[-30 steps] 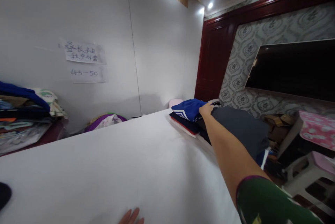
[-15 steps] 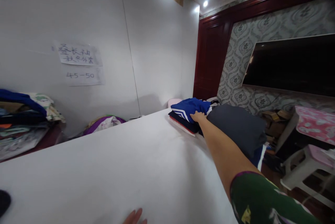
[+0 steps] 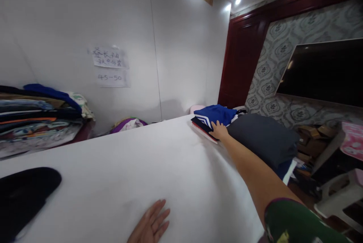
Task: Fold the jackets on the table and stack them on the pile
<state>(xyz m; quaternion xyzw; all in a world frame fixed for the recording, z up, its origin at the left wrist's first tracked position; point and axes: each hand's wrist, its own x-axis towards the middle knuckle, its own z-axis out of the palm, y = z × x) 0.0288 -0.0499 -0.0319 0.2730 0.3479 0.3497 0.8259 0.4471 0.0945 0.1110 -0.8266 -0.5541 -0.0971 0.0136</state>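
My right hand (image 3: 220, 131) reaches to the far right end of the white table (image 3: 136, 159). Its fingers are spread and rest against the near edge of a small pile of folded clothes. On top lies a blue garment (image 3: 217, 112) with white stripes; beneath it show a dark folded garment (image 3: 203, 122) and red and white edges. Low in the middle, my left hand (image 3: 151, 222) is open over the bare tabletop, fingers apart, holding nothing. To its left lies a black cloth item (image 3: 25, 193), cut off by the frame.
A large dark grey garment heap (image 3: 261, 137) sits beside my right forearm. Stacked clothes (image 3: 36, 118) stand beyond the table at left, and a purple-edged bundle (image 3: 129, 123) lies near the wall. A plastic stool (image 3: 337, 192) and cardboard boxes (image 3: 310, 137) are at right.
The view has turned left, bringing in more of the black item and the left clothes stack. My left hand has come further into view. My right hand's fingers are more spread on the pile.
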